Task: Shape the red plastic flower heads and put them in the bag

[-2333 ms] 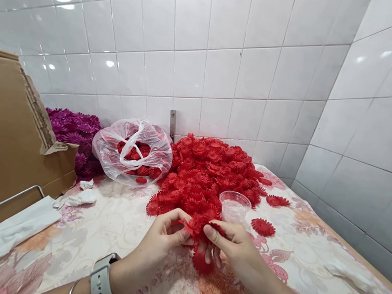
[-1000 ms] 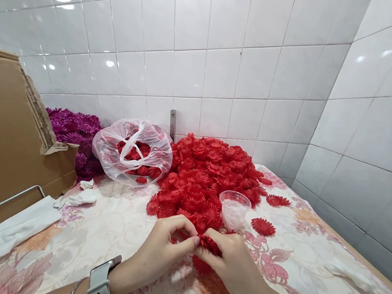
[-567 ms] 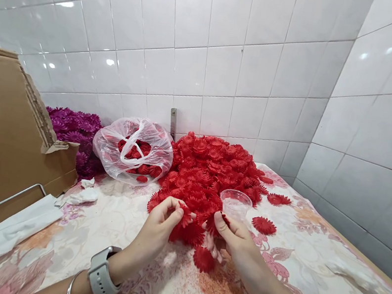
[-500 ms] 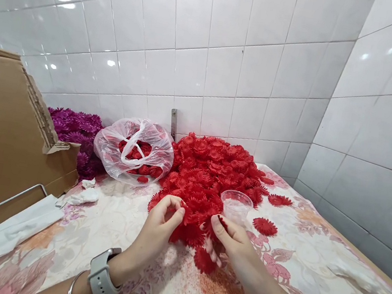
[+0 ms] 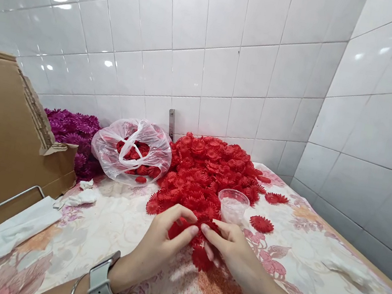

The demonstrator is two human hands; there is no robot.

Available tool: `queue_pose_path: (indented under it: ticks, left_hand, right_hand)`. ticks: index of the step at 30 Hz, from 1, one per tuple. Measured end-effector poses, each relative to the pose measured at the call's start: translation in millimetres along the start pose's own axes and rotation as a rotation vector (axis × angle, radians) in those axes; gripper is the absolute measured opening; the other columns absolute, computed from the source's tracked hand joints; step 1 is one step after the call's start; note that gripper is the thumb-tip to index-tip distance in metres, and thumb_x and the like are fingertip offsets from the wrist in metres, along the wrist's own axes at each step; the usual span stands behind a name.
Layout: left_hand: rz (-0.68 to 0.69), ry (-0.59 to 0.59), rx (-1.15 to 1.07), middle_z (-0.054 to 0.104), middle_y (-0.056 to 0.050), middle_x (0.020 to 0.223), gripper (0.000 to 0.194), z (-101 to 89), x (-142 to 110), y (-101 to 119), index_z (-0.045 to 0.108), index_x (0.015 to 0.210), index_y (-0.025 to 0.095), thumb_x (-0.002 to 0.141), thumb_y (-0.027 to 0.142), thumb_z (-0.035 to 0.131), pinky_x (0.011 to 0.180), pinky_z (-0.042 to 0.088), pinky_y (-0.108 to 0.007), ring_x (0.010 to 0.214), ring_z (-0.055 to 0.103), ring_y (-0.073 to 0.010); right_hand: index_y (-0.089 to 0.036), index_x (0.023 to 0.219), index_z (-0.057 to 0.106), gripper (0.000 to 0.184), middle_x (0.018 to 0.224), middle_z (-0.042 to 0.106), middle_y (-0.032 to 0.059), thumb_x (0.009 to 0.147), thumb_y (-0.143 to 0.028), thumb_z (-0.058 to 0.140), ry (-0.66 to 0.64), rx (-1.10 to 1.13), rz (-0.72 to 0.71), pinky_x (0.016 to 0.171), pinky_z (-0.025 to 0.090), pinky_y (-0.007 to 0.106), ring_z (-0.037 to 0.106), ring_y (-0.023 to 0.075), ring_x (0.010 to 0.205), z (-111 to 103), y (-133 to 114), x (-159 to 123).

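My left hand and my right hand are almost touching at the near edge of a heap of red artificial flowers. Between their fingertips is a red artificial flower, partly hidden by the fingers. The right thumb presses on it against the curled fingers. My left thumb and index finger close in on its left side; their exact contact is hard to see. Just below the hands, another red flower lies flat on the tablecloth. A clear plastic cup with whitish contents stands behind my right hand.
Left of the heap sits a clear plastic bag of red flowers, beside purple flowers. A cardboard box occupies the left side. Loose red flowers and crumpled white tissue lie on the right. Tiled walls enclose the table.
The hands were together, moved apart with red pieces in each about half a second ago, and are now together again. The view has shifted slightly.
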State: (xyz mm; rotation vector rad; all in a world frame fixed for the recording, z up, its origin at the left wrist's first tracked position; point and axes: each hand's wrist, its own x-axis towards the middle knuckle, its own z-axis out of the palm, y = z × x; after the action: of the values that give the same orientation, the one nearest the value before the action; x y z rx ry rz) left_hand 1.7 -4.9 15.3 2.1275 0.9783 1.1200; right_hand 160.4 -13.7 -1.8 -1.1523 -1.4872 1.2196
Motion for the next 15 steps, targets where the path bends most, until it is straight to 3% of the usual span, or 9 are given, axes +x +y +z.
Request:
queue_pose_path:
  ticks: [6, 10, 15]
  left_hand:
    - [-0.037, -0.037, -0.014, 0.064, -0.002, 0.080, 0.009, 2.7, -2.0, 3.6, 0.062, 0.080, 0.018, 0.079, 0.026, 0.057, 0.067, 0.042, -0.023, 0.073, 0.056, -0.0152]
    - [-0.113, -0.073, -0.035, 0.064, 0.000, 0.074, 0.004, 2.7, -1.2, 1.3, 0.063, 0.074, 0.017, 0.075, 0.019, 0.059, 0.064, 0.041, -0.022, 0.069, 0.056, -0.0144]
    - [-0.188, -0.083, -0.121, 0.063, 0.000, 0.071, 0.008, 5.1, -3.6, 1.2, 0.063, 0.072, 0.016, 0.076, 0.018, 0.056, 0.063, 0.041, -0.022, 0.068, 0.056, -0.0146]
  right_hand:
    - [-0.020, 0.049, 0.030, 0.036, 0.047, 0.031, -0.0068, 0.078, -0.033, 0.048, 0.058, -0.345, -0.182, 0.045, 0.021, 0.023, 0.028, 0.0088, 0.046, -1.5, 1.3, -2.4]
    - [-0.021, 0.052, 0.034, 0.026, 0.048, 0.037, -0.0052, 0.075, -0.023, 0.047, 0.056, -0.505, -0.229, 0.050, 0.023, 0.025, 0.034, 0.0113, 0.048, -2.3, 4.5, -2.7]
    - [-0.022, 0.059, 0.039, 0.022, 0.056, 0.048, -0.0008, 0.080, -0.027, 0.042, -0.009, -0.634, -0.255, 0.053, 0.025, 0.027, 0.044, 0.0159, 0.052, -0.8, 9.6, -1.8]
